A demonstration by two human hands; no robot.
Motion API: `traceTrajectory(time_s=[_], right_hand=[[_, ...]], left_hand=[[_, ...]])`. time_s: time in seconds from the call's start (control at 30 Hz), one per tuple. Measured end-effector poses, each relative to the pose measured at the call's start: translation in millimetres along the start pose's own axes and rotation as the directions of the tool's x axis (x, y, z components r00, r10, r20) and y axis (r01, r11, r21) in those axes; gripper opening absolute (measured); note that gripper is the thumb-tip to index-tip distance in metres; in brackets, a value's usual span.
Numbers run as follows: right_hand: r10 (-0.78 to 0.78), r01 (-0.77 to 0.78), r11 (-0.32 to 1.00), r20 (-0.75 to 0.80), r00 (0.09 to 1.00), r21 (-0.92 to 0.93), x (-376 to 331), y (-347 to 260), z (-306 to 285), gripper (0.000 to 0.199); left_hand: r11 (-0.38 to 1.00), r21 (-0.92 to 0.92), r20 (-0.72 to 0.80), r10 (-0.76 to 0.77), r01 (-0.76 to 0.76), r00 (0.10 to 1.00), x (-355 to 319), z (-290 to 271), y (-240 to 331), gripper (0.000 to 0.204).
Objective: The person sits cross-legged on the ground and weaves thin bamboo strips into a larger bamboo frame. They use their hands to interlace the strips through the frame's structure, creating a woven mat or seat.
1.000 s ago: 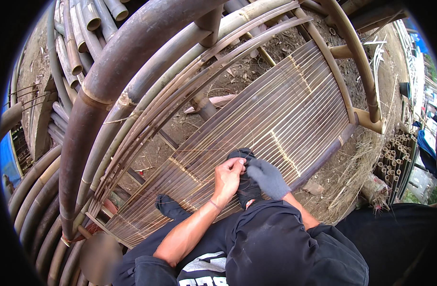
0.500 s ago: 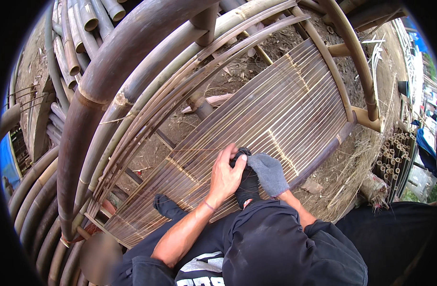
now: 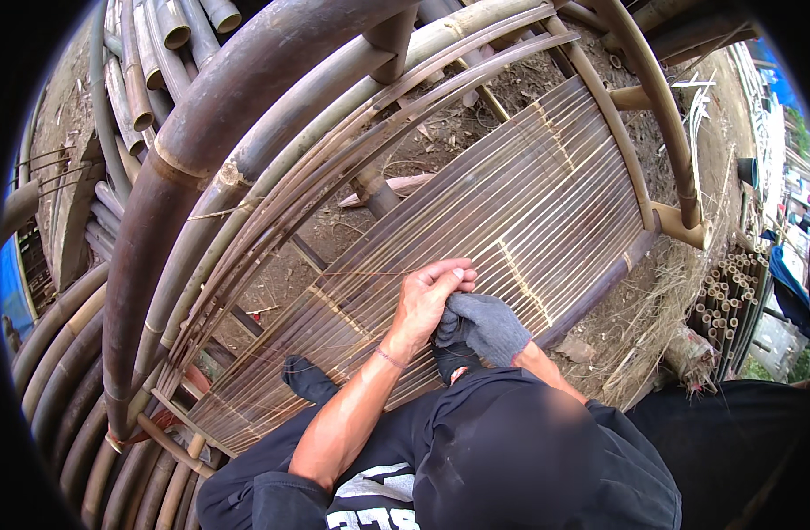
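My bare left hand [image 3: 427,296] is over the middle of a bamboo slat seat [image 3: 546,190], its thumb and fingertips pinched together. A thin reddish-brown strand [image 3: 365,273] runs from the slats on the left to this hand. Close beside it, my right hand [image 3: 486,325] wears a grey knitted glove, its fingers curled; whatever they hold is hidden. Below the hands is a foot in a black sock [image 3: 453,358], partly covered by the glove. The other black-socked foot [image 3: 309,380] rests on the slats farther left.
Thick curved bamboo poles [image 3: 171,168] arch along the left and far side, with long thin split strips [image 3: 272,208] inside them. A curved bamboo frame [image 3: 674,115] stands at the right. Bundled bamboo tubes [image 3: 727,291] and dry fibres [image 3: 661,291] lie beyond the seat's right edge.
My left hand has turned and moved slightly up and right, its fingers now closed in a pinch. My gloved right hand has shifted a little left and down, with its fingers curled.
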State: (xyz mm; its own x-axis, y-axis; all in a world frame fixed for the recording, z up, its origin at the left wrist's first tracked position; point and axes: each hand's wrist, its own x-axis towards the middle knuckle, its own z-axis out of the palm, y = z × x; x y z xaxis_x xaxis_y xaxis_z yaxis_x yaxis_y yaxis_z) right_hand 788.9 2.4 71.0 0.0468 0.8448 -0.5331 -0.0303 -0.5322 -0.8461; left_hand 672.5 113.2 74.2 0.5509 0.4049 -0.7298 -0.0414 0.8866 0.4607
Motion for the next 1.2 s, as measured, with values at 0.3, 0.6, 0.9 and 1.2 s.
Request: traceTrajectory(time_s=[0.3, 0.6, 0.9, 1.2], right_hand=[[0.126, -0.095, 0.943, 0.08, 0.989, -0.318, 3, -14, -2, 0.025], [0.089, -0.196, 0.943, -0.364, 0.927, -0.269, 11, -25, -14, 0.035], [-0.542, 0.428, 0.357, 0.189, 0.819, -0.83, 82, -35, -1, 0.014], [-0.377, 0.444, 0.139, 0.367, 0.85, -0.885, 116, -39, 67, 0.013]], left_hand=[[0.992, 0.095, -0.07, 0.092, -0.085, 0.993, 1, 6, -9, 0.027], [0.937, 0.259, -0.138, -0.204, 0.234, 0.969, -52, -108, 18, 0.018], [0.878, 0.397, -0.324, -0.137, 0.266, 0.936, -72, -148, 18, 0.015], [0.991, 0.004, -0.421, -0.122, 0.136, 0.899, -53, -141, 4, 0.017]])
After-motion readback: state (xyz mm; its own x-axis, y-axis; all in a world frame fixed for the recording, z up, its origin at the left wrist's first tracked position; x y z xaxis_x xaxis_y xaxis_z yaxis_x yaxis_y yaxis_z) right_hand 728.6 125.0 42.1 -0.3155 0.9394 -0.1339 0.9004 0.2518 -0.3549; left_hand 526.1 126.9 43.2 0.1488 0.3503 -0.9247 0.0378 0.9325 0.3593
